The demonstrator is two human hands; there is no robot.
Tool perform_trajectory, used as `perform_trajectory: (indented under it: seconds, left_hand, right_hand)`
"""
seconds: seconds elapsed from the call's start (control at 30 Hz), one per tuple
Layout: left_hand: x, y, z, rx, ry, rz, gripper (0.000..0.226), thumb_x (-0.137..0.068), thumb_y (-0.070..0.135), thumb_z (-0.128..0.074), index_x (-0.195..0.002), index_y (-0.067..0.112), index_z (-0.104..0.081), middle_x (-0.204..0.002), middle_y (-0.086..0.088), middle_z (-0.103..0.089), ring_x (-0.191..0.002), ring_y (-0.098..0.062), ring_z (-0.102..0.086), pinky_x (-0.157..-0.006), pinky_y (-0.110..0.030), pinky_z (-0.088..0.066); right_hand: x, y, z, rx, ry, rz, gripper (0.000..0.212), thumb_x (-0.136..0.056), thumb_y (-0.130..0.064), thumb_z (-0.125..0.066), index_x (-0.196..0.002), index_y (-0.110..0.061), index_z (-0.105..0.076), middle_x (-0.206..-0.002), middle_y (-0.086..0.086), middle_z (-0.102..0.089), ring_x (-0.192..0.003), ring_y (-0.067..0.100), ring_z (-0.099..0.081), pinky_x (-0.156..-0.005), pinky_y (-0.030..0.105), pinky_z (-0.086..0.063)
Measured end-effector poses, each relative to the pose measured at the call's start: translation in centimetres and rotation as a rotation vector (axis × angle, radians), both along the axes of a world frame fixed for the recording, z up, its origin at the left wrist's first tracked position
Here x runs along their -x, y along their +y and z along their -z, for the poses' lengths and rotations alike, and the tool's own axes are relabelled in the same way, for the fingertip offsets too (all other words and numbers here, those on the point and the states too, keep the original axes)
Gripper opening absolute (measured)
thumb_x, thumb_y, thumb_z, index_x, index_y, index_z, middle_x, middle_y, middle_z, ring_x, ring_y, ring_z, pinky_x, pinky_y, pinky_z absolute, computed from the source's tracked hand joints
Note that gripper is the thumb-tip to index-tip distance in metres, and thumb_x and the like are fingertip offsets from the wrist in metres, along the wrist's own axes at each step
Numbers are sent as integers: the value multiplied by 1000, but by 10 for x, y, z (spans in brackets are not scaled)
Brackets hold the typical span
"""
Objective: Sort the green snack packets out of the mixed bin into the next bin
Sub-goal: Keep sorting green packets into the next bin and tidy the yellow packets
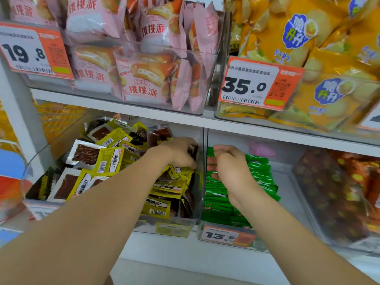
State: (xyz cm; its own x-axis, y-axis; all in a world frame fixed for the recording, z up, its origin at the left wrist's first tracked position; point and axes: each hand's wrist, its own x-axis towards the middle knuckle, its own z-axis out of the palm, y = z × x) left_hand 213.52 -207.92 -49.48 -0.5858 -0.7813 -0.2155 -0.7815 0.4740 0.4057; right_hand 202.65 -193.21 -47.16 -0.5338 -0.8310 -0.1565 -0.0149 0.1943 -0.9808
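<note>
White shop shelving filled the view under bright, even light. The upper shelf board [115,106] carried clear bins of pink pastry packets [144,79] and yellow crisp bags [287,33], fronted by an orange 19.8 price tag [30,50] and a 35.0 price tag [259,84]. A white upright [18,120] stood at the left.

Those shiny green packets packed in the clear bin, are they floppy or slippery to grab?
Likely light and thin: the small glossy green snack packets lie packed in a tight overlapping row. Their film shows glare, so it is probably a bit slippery. Pulling one might drag its neighbours along, since they touch.
</note>
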Motion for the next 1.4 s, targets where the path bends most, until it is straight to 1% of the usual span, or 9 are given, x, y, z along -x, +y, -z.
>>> perform_trajectory:
  seconds: [0.2, 0.37, 0.5, 0.6, 0.77, 0.97, 1.07, 1.17, 1.4]
  left_hand:
    - [2, 8, 3, 218, -113, -30, 53, -82, 60, -68, -125, 32, -61, -131, 0, -64, -124, -28, -58, -96, -45, -54]
    - [0, 15, -3, 218, 25, -159, 10, -82, 39, -73, -90, 33, -74, -103, 6, -72, -109, -21, -65, -99, -46, -53]
    - [-8, 8, -4, 124, 161, -160, 25, -76, 11, -70, -72, 35, -73, -79, 18, -75, -99, -9, -68, -104, -48, -50]
    - [-15, 3, -11, 132, 106, -64, 38, -80, 0, -61, -86, 36, -72, -80, 20, -71, -104, -10, -63, -111, -56, -40]
    - [-13, 2, -21, 192, -249, 92, 66, -91, -5, -51, -129, 47, -66, -135, -2, -53, -140, -32, -33, -115, -61, -22]
    - [-9, -4, -27, 152, -306, 226, 70, -86, -8, -59, -140, 37, -60, -149, -1, -49, -140, -27, -42, -107, -43, -36]
    - [-2, -10, -24, 48, -308, 267, 60, -87, 8, -72, -141, 28, -54, -144, -1, -51, -124, -23, -55, -88, -29, -47]
    - [1, -16, -17, 144, -223, 298, 55, -77, 27, -91, -123, 28, -61, -124, 4, -58, -116, -22, -58, -91, -31, -51]
    - [-4, -12, -20, 239, -222, 413, 46, -67, 23, -98, -106, 29, -75, -106, 5, -64, -107, -20, -61, -88, -36, -56]
  right_hand:
    - [0, 1, -2, -6, 13, -20, 23, -105, -8, -43, -115, -15, -61, -96, 11, -68, -76, 17, -64, -65, 26, -47]
    - [1, 3, -2, -5, 20, -20, 22, -105, -9, -44, -114, -15, -63, -93, 10, -70, -76, 17, -65, -65, 26, -48]
    - [1, 1, -5, 7, 13, -17, 22, -105, -11, -45, -113, -15, -65, -93, 9, -69, -76, 17, -65, -66, 27, -50]
    - [0, 1, -6, 8, 20, -21, 23, -106, -11, -45, -114, -15, -66, -92, 8, -68, -75, 16, -65, -67, 27, -50]
    - [2, 0, -7, 12, 16, -29, 23, -105, -10, -45, -113, -15, -66, -93, 9, -68, -77, 17, -66, -67, 26, -49]
    - [4, -2, -5, 14, 5, -35, 22, -105, -11, -45, -111, -16, -66, -94, 9, -68, -80, 19, -66, -67, 25, -48]
    - [4, -4, -4, 13, 3, -39, 22, -106, -12, -45, -114, -15, -66, -93, 7, -67, -79, 16, -65, -65, 23, -48]
    - [4, -7, -2, 6, 14, -40, 23, -106, -13, -45, -115, -15, -66, -92, 6, -66, -78, 14, -64, -67, 24, -49]
    - [6, -10, 3, -14, 34, -52, 23, -107, -15, -45, -116, -15, -66, -97, 9, -69, -79, 15, -65, -66, 23, -49]
